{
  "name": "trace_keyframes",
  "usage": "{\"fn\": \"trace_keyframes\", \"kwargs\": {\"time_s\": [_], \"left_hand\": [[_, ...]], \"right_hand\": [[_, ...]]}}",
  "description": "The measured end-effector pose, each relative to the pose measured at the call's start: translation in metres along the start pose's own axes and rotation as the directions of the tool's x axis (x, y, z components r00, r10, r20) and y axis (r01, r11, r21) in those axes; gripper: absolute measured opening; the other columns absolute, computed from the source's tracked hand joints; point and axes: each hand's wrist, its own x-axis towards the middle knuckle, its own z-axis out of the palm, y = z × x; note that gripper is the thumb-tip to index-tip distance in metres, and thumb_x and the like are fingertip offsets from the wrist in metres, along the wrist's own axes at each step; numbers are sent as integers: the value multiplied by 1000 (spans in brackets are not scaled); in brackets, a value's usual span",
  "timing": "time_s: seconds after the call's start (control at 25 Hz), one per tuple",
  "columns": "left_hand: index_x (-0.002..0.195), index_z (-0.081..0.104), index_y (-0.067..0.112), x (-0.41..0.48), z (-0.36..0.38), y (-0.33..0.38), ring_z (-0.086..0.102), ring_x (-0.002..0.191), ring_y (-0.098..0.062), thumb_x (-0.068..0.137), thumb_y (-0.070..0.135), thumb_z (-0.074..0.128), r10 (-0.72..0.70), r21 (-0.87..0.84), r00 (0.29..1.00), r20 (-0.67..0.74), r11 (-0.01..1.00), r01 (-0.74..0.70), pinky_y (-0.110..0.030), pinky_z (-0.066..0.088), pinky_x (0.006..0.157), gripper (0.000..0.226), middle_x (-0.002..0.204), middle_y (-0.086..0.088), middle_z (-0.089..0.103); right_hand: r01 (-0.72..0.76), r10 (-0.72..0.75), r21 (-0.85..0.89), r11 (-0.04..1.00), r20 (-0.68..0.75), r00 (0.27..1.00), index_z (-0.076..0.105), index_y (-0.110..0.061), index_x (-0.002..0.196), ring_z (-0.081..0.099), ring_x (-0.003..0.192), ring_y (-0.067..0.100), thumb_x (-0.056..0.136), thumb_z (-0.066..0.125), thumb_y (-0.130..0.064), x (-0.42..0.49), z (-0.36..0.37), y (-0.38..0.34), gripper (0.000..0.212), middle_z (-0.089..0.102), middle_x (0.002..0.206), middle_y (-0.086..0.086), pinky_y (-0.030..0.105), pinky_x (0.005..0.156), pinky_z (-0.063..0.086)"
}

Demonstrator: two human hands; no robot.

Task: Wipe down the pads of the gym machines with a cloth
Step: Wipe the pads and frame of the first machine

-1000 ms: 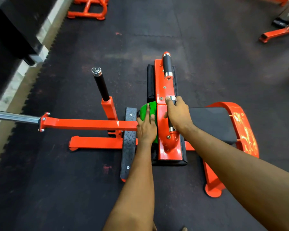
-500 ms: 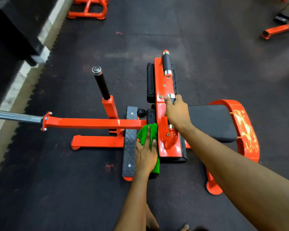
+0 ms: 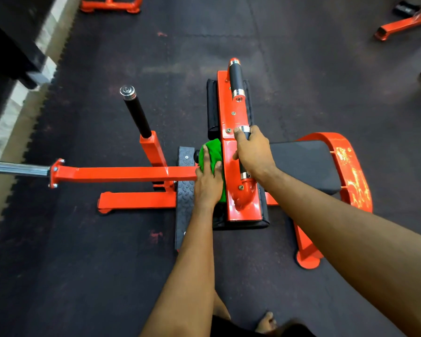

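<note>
Green cloth, soft & bunched, centre frame: left hand presses it, fingers nearly flat, vs black padded cushion beside glossy orange steel plate. Right hand wraps round cylindrical rubber handle w/ chrome collars.

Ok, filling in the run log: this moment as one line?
left hand presses green cloth on black pad | right hand grips handle | phase: wiping

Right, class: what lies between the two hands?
In the head view, a strip of green cloth and the machine's orange plate lie between the left hand and the right hand gripping the handle.
</note>
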Motion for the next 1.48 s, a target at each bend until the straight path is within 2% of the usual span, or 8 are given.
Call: {"fn": "trace_keyframes", "kwargs": {"time_s": [0.28, 0.52, 0.76, 0.96, 1.2, 1.28, 1.36, 1.48], "left_hand": [[158, -4, 41, -91, 13, -48, 28, 148, -30, 101, 60, 32, -60, -94, 998, 31, 994, 63, -44, 29, 115, 70, 167, -3, 16], [160, 12, 33, -34, 6, -27, 44, 138, -38, 102, 56, 38, -168, -213, 984, 62, 961, 177, -44, 34, 111, 67, 154, -12, 45], [154, 37, 21, 13, -1, -29, 40, 142, -29, 106, 49, 34, -143, -324, 988, 58, 933, 154, -42, 30, 118, 56, 152, -8, 46], [148, 48, 21, -4, 4, -38, 49, 134, -24, 106, 48, 38, -166, -431, 986, 32, 888, 163, -44, 36, 115, 51, 144, -5, 56], [131, 54, 20, -96, 15, -71, 56, 112, -12, 107, 22, 45, -272, -632, 962, 33, 739, 231, -5, 42, 82, 26, 115, 5, 62], [128, 59, 16, -85, 13, -73, 59, 101, -12, 106, 26, 47, -258, -604, 965, 38, 764, 228, -13, 46, 81, 27, 105, 7, 64], [125, 61, 12, -54, 10, -72, 64, 100, -26, 100, 42, 50, -204, -515, 978, 46, 834, 198, -34, 50, 87, 41, 103, -4, 68], [142, 53, 14, 3, 2, -59, 57, 123, -37, 102, 37, 46, -154, -366, 987, 41, 917, 158, -48, 45, 106, 46, 131, -17, 63]], "right_hand": [[6, -6, 33, 999, -7, 1000, 54, -22, 97, 69, 78, 32, 75, 38, -74, -1, 1, 1, 58, 72, 85, 11, 51, 77, 57], [15, -15, 18, 1000, -27, 1000, 53, -23, 96, 70, 73, 27, 84, 44, -67, 5, 3, 5, 47, 72, 80, 8, 48, 74, 58], [36, -36, 25, 999, -7, 999, 55, -19, 98, 67, 65, 19, 96, 53, -49, 7, 0, 9, 31, 72, 81, 7, 32, 59, 51], [19, -20, -21, 1000, -28, 999, 54, -24, 94, 69, 72, 25, 84, 47, -65, 0, 0, 2, 43, 71, 80, 7, 48, 71, 59], [-5, 1, -55, 999, -65, 998, 53, -23, 94, 71, 73, 28, 73, 40, -74, -2, 3, -1, 57, 68, 85, 4, 51, 69, 60], [-14, 7, -79, 997, -79, 997, 53, -22, 96, 70, 74, 29, 72, 38, -75, -2, 3, -1, 60, 68, 86, 4, 51, 70, 60], [-15, 7, -96, 995, -86, 996, 52, -22, 96, 70, 74, 30, 73, 37, -74, 0, 3, -1, 59, 68, 86, 5, 50, 70, 60], [-12, 1, -131, 991, -84, 996, 52, -22, 97, 69, 75, 31, 74, 35, -71, 2, 3, -3, 57, 68, 88, 6, 50, 72, 60]]}}
